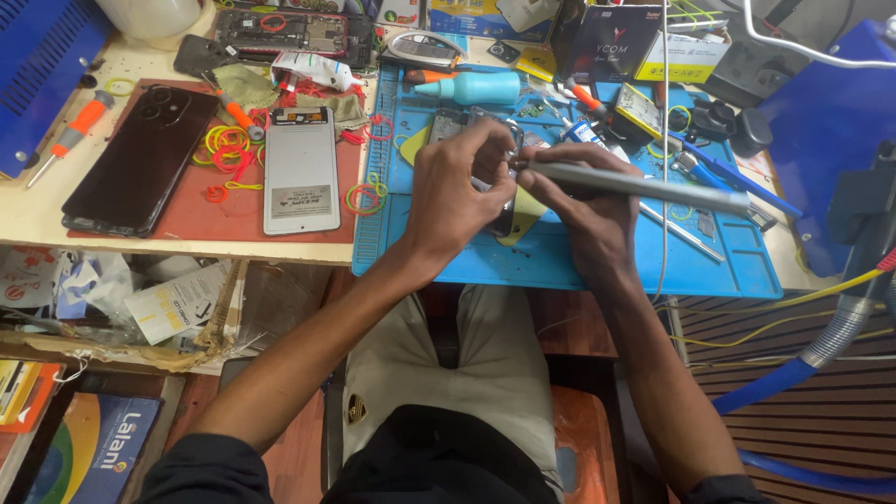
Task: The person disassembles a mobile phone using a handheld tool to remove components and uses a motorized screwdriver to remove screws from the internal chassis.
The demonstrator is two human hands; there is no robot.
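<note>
My left hand (pixel 457 191) grips an opened phone (pixel 446 124) lying on a blue work mat (pixel 560 261), fingers curled over its top edge. My right hand (pixel 583 201) holds a long grey pen-shaped tool (pixel 644 184), its tip at the phone beside my left fingers. Most of the phone is hidden under both hands. A yellow pick (pixel 525 213) lies under the phone.
A white-backed phone (pixel 301 170) and a black phone (pixel 142 159) lie on a red mat (pixel 201 217) at left, among coloured rubber bands. An orange screwdriver (pixel 73 135), a teal bottle (pixel 471 88), boxes and tools crowd the back. Blue hose (pixel 793 378) hangs at right.
</note>
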